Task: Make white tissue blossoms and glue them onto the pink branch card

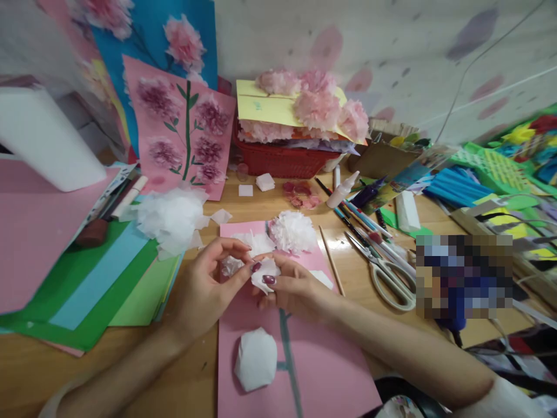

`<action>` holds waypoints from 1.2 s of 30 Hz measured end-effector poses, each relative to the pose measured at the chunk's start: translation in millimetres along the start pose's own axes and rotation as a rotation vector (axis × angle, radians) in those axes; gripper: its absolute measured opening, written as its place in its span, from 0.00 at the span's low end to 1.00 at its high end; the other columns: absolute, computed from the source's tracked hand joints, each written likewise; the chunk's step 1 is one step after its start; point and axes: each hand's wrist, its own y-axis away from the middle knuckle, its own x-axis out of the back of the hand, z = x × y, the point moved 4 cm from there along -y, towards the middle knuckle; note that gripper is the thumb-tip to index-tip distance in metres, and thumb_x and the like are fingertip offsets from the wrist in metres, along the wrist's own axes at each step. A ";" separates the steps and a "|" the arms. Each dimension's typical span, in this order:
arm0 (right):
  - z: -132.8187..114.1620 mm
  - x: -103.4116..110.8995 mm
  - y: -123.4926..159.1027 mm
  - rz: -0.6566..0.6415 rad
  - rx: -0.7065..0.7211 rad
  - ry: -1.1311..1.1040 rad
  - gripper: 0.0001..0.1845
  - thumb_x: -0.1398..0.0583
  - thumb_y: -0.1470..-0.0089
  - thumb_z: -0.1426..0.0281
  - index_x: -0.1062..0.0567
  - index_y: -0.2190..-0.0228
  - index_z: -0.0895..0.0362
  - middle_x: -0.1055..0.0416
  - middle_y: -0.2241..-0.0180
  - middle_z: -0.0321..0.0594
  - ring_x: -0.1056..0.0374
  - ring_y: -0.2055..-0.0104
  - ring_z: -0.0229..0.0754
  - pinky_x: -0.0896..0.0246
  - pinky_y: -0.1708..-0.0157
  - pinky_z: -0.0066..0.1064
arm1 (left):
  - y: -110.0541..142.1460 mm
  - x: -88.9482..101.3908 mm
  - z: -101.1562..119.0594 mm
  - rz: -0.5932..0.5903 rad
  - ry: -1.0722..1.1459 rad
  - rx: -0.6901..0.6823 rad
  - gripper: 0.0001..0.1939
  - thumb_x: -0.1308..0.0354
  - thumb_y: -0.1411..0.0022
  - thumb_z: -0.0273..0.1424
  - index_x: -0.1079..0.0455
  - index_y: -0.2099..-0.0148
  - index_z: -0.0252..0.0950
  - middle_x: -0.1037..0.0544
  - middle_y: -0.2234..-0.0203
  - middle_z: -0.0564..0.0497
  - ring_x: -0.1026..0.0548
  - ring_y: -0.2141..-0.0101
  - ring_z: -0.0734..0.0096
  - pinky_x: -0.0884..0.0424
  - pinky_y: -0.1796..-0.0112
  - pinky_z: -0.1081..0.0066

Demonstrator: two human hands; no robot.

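Observation:
Between my hands, above a pink sheet, is a small piece of white tissue paper. My right hand pinches it between thumb and fingers. My left hand meets it from the left, thumb and index fingertips closed at the paper's edge. On the pink sheet are a painted green stem, a fluffy white paper flower near the top and a white paper stack lower left. More white paper lies partly behind my right wrist.
A heap of white tissue pieces lies on coloured sheets at left. Scissors, a thin wooden stick, a glue bottle and pens lie at right. Behind stand a red basket with paper flowers and a pink flower picture.

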 end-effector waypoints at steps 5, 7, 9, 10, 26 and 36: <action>0.3 4.1 -2.7 0.062 0.072 0.069 0.17 0.30 0.57 0.68 0.32 0.70 0.57 0.34 0.78 0.29 0.40 0.79 0.30 0.44 0.79 0.23 | -2.7 0.6 1.5 0.029 0.128 0.043 0.14 0.37 0.45 0.35 0.34 0.58 0.38 0.25 0.71 0.54 0.25 0.71 0.73 0.27 0.71 0.74; -1.1 3.6 -1.6 0.047 0.065 0.048 0.16 0.32 0.58 0.72 0.35 0.72 0.56 0.36 0.78 0.28 0.43 0.80 0.30 0.45 0.80 0.23 | -5.1 1.5 4.1 0.033 0.162 0.044 0.12 0.38 0.45 0.35 0.34 0.60 0.38 0.26 0.72 0.54 0.25 0.71 0.73 0.26 0.71 0.75; -3.9 2.5 0.7 0.017 0.045 -0.012 0.15 0.36 0.62 0.77 0.37 0.73 0.55 0.38 0.77 0.28 0.44 0.80 0.30 0.47 0.82 0.22 | -7.1 3.8 8.5 0.047 0.173 0.023 0.11 0.38 0.45 0.35 0.34 0.62 0.38 0.26 0.72 0.54 0.24 0.70 0.73 0.25 0.70 0.74; -5.7 2.2 1.9 0.006 0.035 -0.045 0.14 0.39 0.64 0.79 0.37 0.74 0.55 0.39 0.77 0.29 0.46 0.80 0.30 0.50 0.84 0.21 | -7.7 5.2 11.1 0.054 0.177 0.006 0.11 0.38 0.46 0.35 0.34 0.63 0.38 0.26 0.73 0.54 0.24 0.71 0.73 0.25 0.70 0.74; -8.4 4.6 3.7 0.120 0.077 0.302 0.15 0.34 0.53 0.60 0.32 0.76 0.57 0.51 0.88 0.22 0.60 0.86 0.27 0.67 0.87 0.22 | -5.5 14.0 21.6 0.033 -0.147 -0.264 0.07 0.39 0.42 0.32 0.33 0.61 0.39 0.26 0.76 0.57 0.27 0.75 0.74 0.29 0.73 0.72; -5.2 6.3 3.5 0.141 0.004 0.145 0.20 0.34 0.53 0.59 0.37 0.79 0.56 0.55 0.87 0.22 0.65 0.85 0.27 0.71 0.87 0.22 | 13.9 -2.1 34.3 -0.096 -0.462 -0.847 0.09 0.42 0.38 0.23 0.31 0.55 0.33 0.20 0.64 0.47 0.22 0.60 0.66 0.27 0.56 0.64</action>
